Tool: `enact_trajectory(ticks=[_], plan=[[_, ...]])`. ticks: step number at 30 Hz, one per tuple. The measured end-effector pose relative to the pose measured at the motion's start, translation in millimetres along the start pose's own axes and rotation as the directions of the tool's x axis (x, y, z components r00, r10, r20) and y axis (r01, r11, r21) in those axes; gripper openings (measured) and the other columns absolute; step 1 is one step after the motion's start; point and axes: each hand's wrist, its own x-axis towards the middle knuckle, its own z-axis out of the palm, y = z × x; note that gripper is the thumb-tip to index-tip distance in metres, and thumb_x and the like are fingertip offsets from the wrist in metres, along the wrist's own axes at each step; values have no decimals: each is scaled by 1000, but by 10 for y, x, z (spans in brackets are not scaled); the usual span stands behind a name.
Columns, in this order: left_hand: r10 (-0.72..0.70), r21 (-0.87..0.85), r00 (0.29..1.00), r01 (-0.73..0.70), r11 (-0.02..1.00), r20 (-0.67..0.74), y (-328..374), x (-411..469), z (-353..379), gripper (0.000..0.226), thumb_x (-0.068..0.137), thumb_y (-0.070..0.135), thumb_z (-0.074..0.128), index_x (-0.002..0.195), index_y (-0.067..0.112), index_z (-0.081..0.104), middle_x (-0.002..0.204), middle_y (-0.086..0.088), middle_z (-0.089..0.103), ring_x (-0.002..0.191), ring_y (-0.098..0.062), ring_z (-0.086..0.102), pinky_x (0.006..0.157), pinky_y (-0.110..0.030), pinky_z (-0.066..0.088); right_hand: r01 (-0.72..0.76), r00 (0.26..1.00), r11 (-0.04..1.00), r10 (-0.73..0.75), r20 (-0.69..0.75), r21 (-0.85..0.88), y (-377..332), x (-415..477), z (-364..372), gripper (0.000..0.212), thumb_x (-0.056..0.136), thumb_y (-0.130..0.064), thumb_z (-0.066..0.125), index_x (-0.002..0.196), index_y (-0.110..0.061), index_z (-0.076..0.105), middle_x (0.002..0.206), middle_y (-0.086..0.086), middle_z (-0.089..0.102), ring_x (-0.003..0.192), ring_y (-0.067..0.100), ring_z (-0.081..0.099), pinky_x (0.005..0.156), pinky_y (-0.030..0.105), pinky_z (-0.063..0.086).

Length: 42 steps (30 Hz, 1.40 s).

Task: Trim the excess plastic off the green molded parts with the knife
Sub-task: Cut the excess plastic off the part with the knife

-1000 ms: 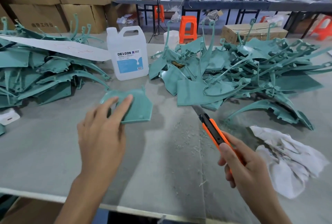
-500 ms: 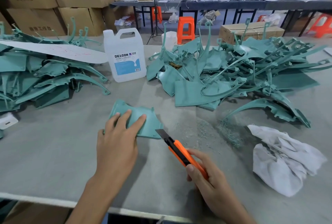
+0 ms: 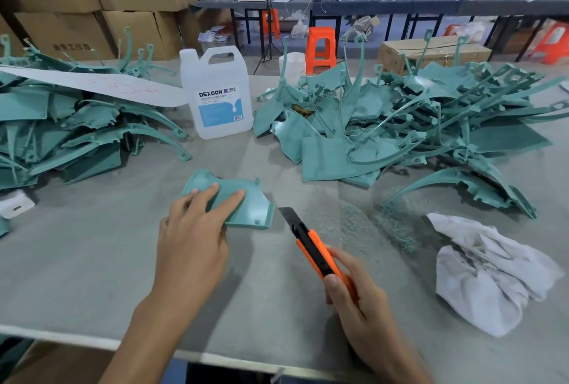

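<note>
A flat green molded part (image 3: pixel 252 203) lies on the grey table in front of me. My left hand (image 3: pixel 194 229) presses down on its left half with straight fingers. My right hand (image 3: pixel 354 300) grips an orange utility knife (image 3: pixel 314 248). The dark blade points up and left, with its tip just right of the part's right edge and a small gap between them. Large heaps of green parts lie at the left (image 3: pixel 61 131) and at the right (image 3: pixel 415 125).
A white DEXCON jug (image 3: pixel 215 97) stands between the two heaps. A crumpled white cloth (image 3: pixel 492 272) lies at the right. Green shavings (image 3: pixel 397 223) are scattered near it. A small white object (image 3: pixel 15 205) sits at the left edge. Cardboard boxes stand behind.
My left hand has pulled the green part nearer to me and a little right. My right hand has brought the knife left, so the blade is now beside the part's right edge.
</note>
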Motion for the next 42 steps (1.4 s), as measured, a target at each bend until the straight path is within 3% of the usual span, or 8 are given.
enact_trajectory(ticks=[6, 12, 18, 27, 31, 37, 40, 42], plan=[[7, -2, 1000, -7, 1000, 10, 76, 3, 49, 62, 86, -6, 61, 135, 32, 64, 145, -8, 55, 129, -38, 42, 94, -53, 41, -17, 995, 995, 26, 98, -95, 23, 10, -13, 48, 90, -81, 33, 122, -52, 53, 75, -9, 63, 67, 10, 62, 66, 30, 50], [49, -40, 999, -48, 998, 17, 38, -15, -21, 63, 82, -7, 65, 135, 27, 64, 143, -4, 57, 128, -36, 45, 98, -52, 43, -89, 994, 985, 80, -69, -145, 56, 94, 82, 23, 92, -74, 40, 112, -69, 50, 74, -17, 67, 64, 2, 65, 58, 17, 46], [255, -274, 963, -222, 936, 92, 78, 11, -35, 68, 79, -12, 67, 137, 22, 60, 131, 10, 61, 120, -15, 51, 96, -3, 22, -149, 926, 986, 165, -340, 74, 78, 37, 5, 28, 97, -65, 43, 114, -52, 61, 64, -5, 62, 51, 3, 54, 51, 19, 44], [390, -294, 920, -385, 875, -42, 367, 332, 338, 25, 77, 25, 86, 98, 29, 72, 115, 17, 66, 118, -14, 51, 97, -32, 29, -165, 882, 970, 225, -414, 176, 35, 43, -3, 29, 93, -54, 46, 114, -45, 64, 65, -1, 60, 56, 6, 53, 54, 26, 46], [370, -295, 922, -325, 899, 114, 380, 672, 541, 52, 75, 36, 85, 124, 39, 65, 131, 15, 60, 126, -11, 44, 96, -32, 23, -174, 864, 960, 256, -433, 220, 52, 44, 7, 25, 98, -59, 46, 114, -51, 63, 65, -1, 60, 58, 6, 56, 58, 33, 49], [317, -141, 924, -291, 946, 216, 395, 985, 658, 33, 75, 1, 70, 82, 34, 69, 96, 18, 64, 107, -17, 59, 110, -41, 21, -188, 844, 948, 289, -451, 257, 33, 64, 13, 21, 93, -56, 50, 110, -57, 63, 66, -1, 65, 52, 8, 58, 51, 24, 48], [391, -106, 915, -381, 918, 99, 333, 1091, 511, 26, 66, -5, 65, 65, 22, 63, 68, 4, 62, 76, -29, 59, 77, -40, 44, -207, 837, 941, 312, -449, 268, 29, 66, 3, 21, 90, -60, 53, 108, -57, 62, 75, -3, 71, 54, 12, 64, 48, 22, 50], [426, 38, 900, -431, 902, 90, 333, 1139, 405, 27, 65, -2, 63, 62, 21, 50, 63, 1, 51, 69, -29, 48, 62, -35, 31, -238, 850, 942, 321, -418, 238, 43, 64, 1, 28, 88, -59, 51, 113, -54, 63, 80, -6, 72, 55, 13, 66, 49, 25, 52]])
